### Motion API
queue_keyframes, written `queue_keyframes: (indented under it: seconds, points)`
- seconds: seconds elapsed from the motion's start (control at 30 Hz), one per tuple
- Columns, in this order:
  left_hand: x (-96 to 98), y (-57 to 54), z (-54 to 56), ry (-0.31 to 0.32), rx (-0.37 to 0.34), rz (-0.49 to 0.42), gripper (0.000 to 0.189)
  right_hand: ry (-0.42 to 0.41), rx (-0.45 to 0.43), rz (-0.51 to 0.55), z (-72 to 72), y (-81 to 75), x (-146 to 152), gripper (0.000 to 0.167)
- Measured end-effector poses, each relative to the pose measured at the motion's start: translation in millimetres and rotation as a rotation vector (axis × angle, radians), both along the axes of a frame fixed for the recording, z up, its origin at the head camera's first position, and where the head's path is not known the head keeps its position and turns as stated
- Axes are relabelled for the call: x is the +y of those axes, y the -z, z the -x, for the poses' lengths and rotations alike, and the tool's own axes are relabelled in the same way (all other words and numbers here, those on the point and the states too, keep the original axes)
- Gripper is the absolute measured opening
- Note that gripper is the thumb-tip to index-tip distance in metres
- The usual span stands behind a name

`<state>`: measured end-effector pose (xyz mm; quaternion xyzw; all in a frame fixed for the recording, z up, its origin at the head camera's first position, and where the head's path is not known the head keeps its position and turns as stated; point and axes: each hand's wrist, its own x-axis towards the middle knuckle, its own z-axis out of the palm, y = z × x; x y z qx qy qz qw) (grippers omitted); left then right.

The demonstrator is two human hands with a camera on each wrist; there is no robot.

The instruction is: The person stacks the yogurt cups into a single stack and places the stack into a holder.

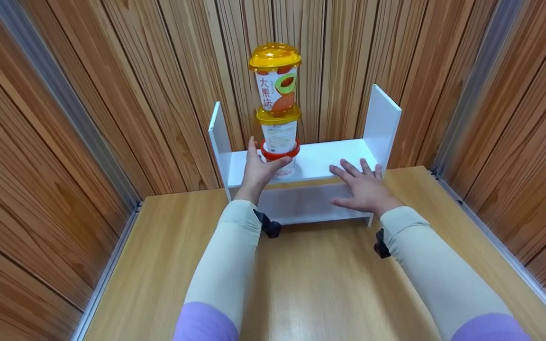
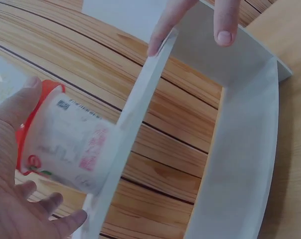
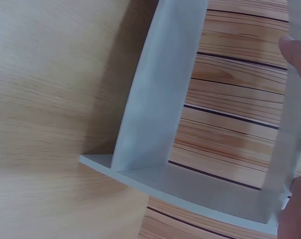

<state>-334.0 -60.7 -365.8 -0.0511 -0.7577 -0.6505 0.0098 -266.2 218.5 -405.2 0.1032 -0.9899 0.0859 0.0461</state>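
Note:
Three lidded plastic cups stand stacked at the left of a white shelf's upper board (image 1: 330, 158). On top is a fruit-printed cup (image 1: 275, 90) with a yellow domed lid; below it sits a white-labelled cup (image 1: 280, 135) with a yellow lid. The bottom cup (image 2: 71, 144) has a red lid (image 2: 43, 99). My left hand (image 1: 259, 173) is beside the bottom cup, thumb across its red lid, other fingers straightened along its left side with a gap. My right hand (image 1: 363, 188) spreads its fingers over the right front of the upper board; contact there is unclear.
The shelf has tall side panels, left (image 1: 219, 142) and right (image 1: 383, 125), and a lower board (image 1: 301, 203). It stands on a wooden table (image 1: 311, 279). Wood-plank walls (image 1: 168, 94) with metal corner rails enclose the back and sides.

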Motion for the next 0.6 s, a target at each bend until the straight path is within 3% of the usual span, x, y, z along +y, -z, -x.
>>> queue_keyframes:
  seconds: [0.2, 0.4, 0.6]
  points:
    - [-15.0, -7.8, -7.0, -0.019, 0.013, 0.14, 0.12, 0.009, 0.027, 0.007, -2.4, -21.8, 2.0, 0.094]
    - [-31.7, -14.5, -21.8, -0.008, 0.055, 0.267, 0.12, 0.04, 0.016, -0.016, -8.8, -42.1, -0.8, 0.097]
    - [-48.7, -2.0, -43.8, -0.007, 0.1, 0.427, 0.119, 0.042, -0.001, -0.049, -24.5, -45.8, -8.8, 0.097]
